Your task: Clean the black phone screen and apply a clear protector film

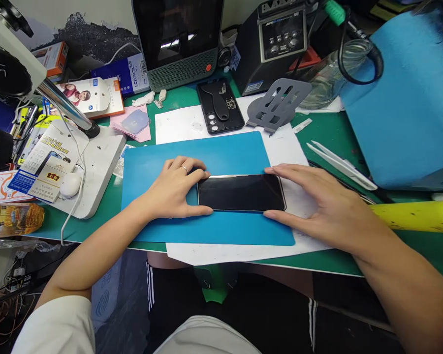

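White shirt [203, 337] nearest, our left hand [177, 190] and right hand [327, 206], fingers spread, grip the phone [241, 193] edgewise, likely steadying it.

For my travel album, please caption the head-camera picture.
Left hand and right hand at opposite ends of a dark-screened phone on a blue mat.

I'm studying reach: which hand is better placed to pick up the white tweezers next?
Probably the right hand: the white tweezers lie just beyond it; the left hand is farther, across the face-up phone.
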A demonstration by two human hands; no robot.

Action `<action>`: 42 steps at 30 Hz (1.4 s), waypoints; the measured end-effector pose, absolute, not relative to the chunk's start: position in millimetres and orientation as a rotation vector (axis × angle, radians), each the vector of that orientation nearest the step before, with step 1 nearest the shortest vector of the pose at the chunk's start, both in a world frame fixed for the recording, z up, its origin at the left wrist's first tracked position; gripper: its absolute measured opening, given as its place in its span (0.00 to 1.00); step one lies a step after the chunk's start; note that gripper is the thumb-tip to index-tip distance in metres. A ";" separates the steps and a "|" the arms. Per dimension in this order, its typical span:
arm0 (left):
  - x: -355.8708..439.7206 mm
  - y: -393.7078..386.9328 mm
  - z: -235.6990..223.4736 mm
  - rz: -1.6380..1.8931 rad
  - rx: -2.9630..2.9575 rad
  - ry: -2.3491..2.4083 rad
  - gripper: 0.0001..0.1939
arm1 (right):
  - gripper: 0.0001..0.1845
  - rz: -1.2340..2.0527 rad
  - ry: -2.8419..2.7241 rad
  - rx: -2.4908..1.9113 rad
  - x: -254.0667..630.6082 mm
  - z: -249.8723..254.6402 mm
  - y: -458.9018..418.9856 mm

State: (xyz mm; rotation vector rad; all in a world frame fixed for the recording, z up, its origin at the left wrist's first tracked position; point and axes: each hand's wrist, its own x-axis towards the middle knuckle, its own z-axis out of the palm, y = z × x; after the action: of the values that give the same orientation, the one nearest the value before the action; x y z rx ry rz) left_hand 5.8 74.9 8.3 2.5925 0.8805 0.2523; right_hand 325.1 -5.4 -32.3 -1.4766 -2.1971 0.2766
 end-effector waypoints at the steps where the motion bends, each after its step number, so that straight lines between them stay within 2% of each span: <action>1: 5.9 74.9 8.4 0.250 2.590 0.884 0.34 | 0.37 0.276 -2.196 -1.472 325.1 -32.0 -5.5; 17: 7.8 73.5 6.9 0.255 2.590 0.898 0.31 | 0.39 0.258 -2.164 -1.454 325.6 -33.9 -7.2; 30: 8.9 73.2 9.1 0.233 2.582 0.906 0.31 | 0.39 0.366 -2.153 -1.474 327.2 -31.5 -5.7; 42: 8.6 74.0 6.5 0.263 2.580 0.897 0.32 | 0.40 0.332 -2.145 -1.467 328.0 -33.8 -6.4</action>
State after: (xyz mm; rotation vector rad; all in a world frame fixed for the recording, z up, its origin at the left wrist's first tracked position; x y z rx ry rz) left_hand 8.6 74.0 6.5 2.5803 0.8968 0.2632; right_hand 328.0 -6.4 -33.8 -1.4667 -2.1448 0.3324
